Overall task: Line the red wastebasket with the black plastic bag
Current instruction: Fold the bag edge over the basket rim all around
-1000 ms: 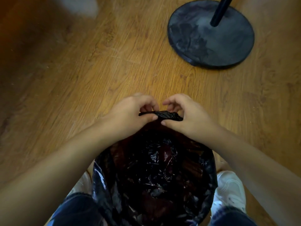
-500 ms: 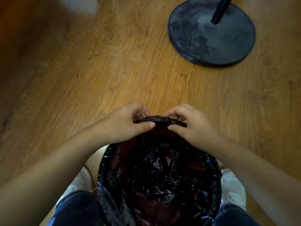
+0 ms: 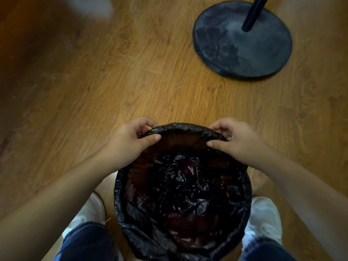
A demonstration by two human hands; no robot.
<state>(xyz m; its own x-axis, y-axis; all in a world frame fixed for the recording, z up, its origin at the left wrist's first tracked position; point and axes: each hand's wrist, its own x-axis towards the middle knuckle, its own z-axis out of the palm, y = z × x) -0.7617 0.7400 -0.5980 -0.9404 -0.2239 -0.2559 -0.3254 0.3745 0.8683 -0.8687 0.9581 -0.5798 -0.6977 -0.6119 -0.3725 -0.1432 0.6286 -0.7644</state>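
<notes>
The black plastic bag [image 3: 184, 196] sits inside the red wastebasket [image 3: 180, 142], whose dark red inner wall shows through the thin film at the far side. The bag's edge is folded over the rim all the way round. My left hand [image 3: 130, 142] pinches the bag's edge at the far left of the rim, thumb inside and fingers outside. My right hand [image 3: 233, 138] pinches the same edge at the far right of the rim. The basket stands on the floor between my feet.
A round black stand base [image 3: 243, 44] with a black pole [image 3: 252, 14] rests on the wooden floor [image 3: 94, 95] ahead to the right. My white shoes [image 3: 263, 219] and blue trouser legs flank the basket.
My hands, which pinched the bag's edge close together at the far middle, have moved apart along the rim. The edge now lies stretched over the far rim.
</notes>
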